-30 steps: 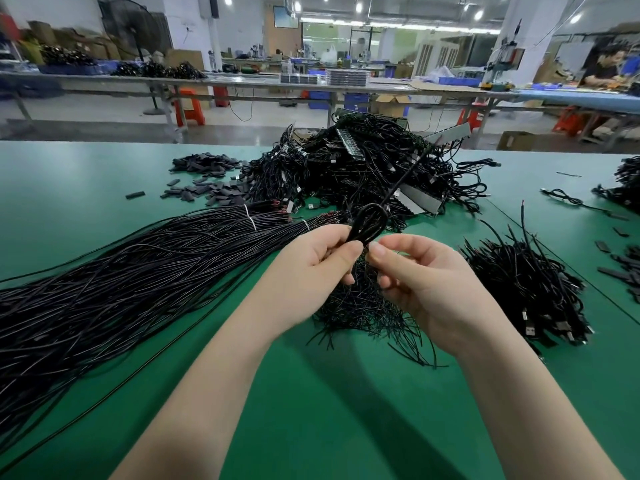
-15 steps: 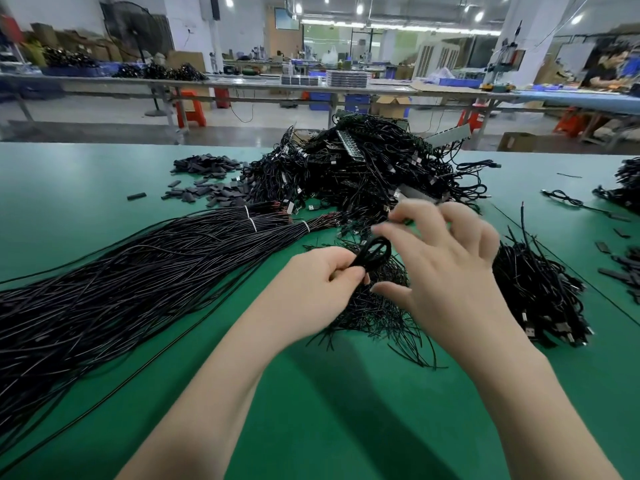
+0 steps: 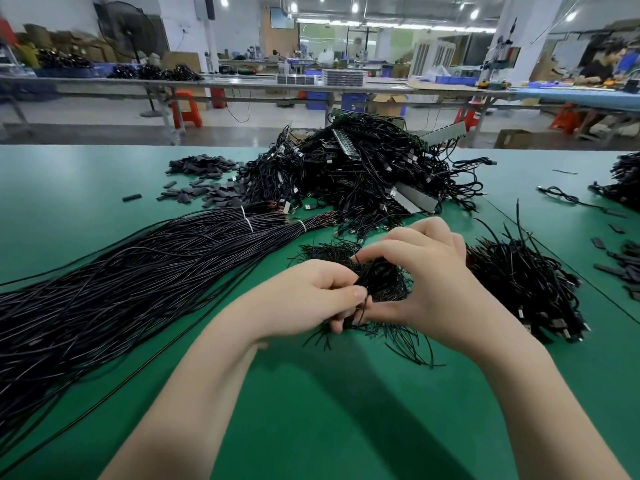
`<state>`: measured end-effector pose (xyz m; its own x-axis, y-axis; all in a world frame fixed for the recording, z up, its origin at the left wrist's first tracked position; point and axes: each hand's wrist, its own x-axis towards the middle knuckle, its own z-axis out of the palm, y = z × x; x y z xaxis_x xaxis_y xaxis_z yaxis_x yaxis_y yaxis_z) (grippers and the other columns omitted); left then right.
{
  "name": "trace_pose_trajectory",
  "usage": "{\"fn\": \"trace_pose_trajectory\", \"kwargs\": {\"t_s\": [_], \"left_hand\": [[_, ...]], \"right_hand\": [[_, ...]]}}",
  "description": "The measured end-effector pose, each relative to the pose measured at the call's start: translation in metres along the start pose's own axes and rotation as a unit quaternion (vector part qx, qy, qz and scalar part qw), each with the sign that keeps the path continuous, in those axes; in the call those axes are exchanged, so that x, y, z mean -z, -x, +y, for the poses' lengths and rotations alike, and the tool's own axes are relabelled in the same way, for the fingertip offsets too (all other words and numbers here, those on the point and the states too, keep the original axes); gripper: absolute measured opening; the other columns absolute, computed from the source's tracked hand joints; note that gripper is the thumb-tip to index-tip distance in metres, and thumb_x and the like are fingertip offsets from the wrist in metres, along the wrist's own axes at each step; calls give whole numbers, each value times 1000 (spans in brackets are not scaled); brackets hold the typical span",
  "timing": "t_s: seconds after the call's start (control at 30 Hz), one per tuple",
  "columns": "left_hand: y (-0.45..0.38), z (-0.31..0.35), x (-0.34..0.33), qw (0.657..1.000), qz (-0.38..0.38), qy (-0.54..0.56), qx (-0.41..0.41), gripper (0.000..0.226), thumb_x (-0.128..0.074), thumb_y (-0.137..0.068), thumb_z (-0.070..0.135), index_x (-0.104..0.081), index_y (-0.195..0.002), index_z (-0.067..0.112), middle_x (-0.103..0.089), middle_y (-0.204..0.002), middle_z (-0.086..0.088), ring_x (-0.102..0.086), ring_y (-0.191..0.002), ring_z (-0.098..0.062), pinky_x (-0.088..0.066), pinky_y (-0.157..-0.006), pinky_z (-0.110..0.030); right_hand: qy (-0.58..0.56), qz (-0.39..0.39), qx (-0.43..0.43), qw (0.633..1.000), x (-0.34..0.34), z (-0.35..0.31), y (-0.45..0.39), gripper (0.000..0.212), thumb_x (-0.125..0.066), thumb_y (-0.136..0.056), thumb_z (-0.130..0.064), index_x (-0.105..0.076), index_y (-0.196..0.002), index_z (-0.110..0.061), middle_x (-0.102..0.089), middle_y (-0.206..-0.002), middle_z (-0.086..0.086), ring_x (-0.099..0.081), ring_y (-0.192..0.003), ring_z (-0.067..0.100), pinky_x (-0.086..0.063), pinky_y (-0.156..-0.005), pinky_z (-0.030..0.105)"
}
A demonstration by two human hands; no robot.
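Two bare hands meet over a green surface (image 3: 346,410), near the middle of the view. Between them is a small coil of black cable (image 3: 379,275), held just above a scatter of short black ties (image 3: 398,336). The left hand (image 3: 311,296) pinches the coil's near end between thumb and fingers. The right hand (image 3: 429,285) arches over it, fingers curled on top and thumb beneath. Both forearms reach in from the near edge.

The coil looks wound and ready for binding. The next move likely calls for wrapping a tie round it without letting the loops spring. Long cables (image 3: 121,289) lie left and bundled coils (image 3: 526,282) right.
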<state>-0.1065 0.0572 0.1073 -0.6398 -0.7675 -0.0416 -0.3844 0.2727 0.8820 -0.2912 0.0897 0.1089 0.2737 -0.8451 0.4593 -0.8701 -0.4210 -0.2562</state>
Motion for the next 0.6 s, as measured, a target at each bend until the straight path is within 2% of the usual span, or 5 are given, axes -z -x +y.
{"fn": "trace_pose_trajectory", "kwargs": {"t_s": [0.1,0.2,0.3,0.47,0.6], "left_hand": [[1,0,2,1000,-10,24,-5,38,-51,-100,14,-63,-65,24,-58,-67,3,-55,-63,-13,-49,-71,-27],[2,1,3,998,-24,60,-3,37,-50,-100,11,-58,-65,16,-56,-65,4,-52,-63,-12,-49,-67,-24],[3,2,5,995,-42,87,-8,29,-49,-101,10,-58,-73,8,-55,-64,5,-51,-62,-11,-48,-64,-21],[7,5,4,992,-42,115,-19,26,-52,-99,11,-57,-73,9,-54,-68,-3,-52,-59,-10,-47,-62,-17],[8,7,2,991,-51,121,-30,24,-52,-100,10,-57,-76,9,-51,-64,1,-51,-58,-8,-45,-61,-16]], "right_hand": [[-42,16,15,999,2,-2,1,60,-71,-55,-67,-68,-108,-38,-60,-101,-24,-33,-99,10,-19,-82,28],[-59,36,28,997,4,-5,2,55,-73,-58,-64,-69,-106,-37,-62,-99,-23,-37,-99,11,-24,-86,31],[-105,47,34,993,8,-7,2,50,-72,-58,-65,-70,-101,-38,-64,-97,-24,-42,-101,13,-33,-93,41],[-138,67,60,986,16,-8,2,38,-74,-60,-62,-72,-90,-39,-66,-87,-24,-48,-98,17,-39,-86,55],[-153,78,67,983,21,-8,2,26,-80,-60,-54,-70,-81,-44,-66,-84,-27,-52,-96,16,-40,-83,58]]}}
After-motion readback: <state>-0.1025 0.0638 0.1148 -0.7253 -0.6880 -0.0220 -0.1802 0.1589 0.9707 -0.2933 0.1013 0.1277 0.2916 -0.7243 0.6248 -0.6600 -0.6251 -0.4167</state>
